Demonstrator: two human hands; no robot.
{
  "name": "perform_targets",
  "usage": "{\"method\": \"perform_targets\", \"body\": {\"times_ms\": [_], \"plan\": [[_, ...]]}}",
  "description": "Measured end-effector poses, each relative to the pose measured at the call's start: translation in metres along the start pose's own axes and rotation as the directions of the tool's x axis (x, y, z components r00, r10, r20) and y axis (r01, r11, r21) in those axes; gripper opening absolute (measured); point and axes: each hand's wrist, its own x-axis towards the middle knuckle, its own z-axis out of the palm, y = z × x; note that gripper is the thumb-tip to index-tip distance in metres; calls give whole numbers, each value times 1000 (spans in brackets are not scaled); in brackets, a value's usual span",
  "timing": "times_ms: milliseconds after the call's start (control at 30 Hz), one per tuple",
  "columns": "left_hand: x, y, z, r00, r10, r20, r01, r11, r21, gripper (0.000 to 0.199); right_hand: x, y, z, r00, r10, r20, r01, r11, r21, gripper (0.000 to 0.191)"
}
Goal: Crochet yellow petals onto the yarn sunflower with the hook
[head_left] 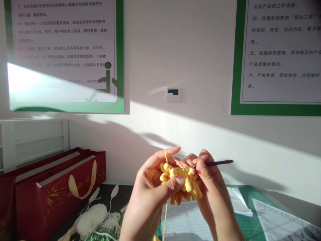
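Observation:
My left hand (155, 187) pinches a yellow crocheted piece (190, 189) with many petal-like lobes, its thumb pressed on the front. Yellow yarn (166, 214) loops over the raised left index finger and hangs down below the hand. In my right hand (209, 177) is a crochet hook (219, 163) with a dark handle, gripped between thumb and fingers. The hook's thin metal end reaches left to the top edge of the yellow piece. Its very tip is hard to make out among the stitches.
Red gift bags (62, 194) stand at the left, beside white fluffy yarn pieces (91, 219) and green strands. Printed papers (187, 221) lie on a green cutting mat (250, 197). Behind is a wall with a small control panel (173, 94) and green-framed posters (120, 57).

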Motion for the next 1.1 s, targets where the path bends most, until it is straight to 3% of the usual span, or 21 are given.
{"method": "perform_targets", "body": {"times_ms": [133,300,467,667,967,1100], "plan": [[0,0,1,1000,-16,-24,16,1000,-13,44,-4,1,1,1000,-9,4,9,1000,-1,21],[-1,-2,3,995,-13,-99,12,1000,-12,48,-7,7,0,983,-186,-10,183,977,-108,10],[-2,-2,8,993,-16,-118,12,999,-34,49,-9,9,4,962,-271,22,271,948,-168,5],[-3,1,6,997,-68,-40,66,997,-45,62,-6,5,10,968,-252,0,250,961,-121,12],[-2,3,0,986,-152,69,156,986,-61,76,-1,-5,7,992,-126,21,127,991,-44,17],[-2,3,-3,981,-160,113,167,985,-53,73,-1,-8,5,987,-160,24,162,984,-77,16]]}}
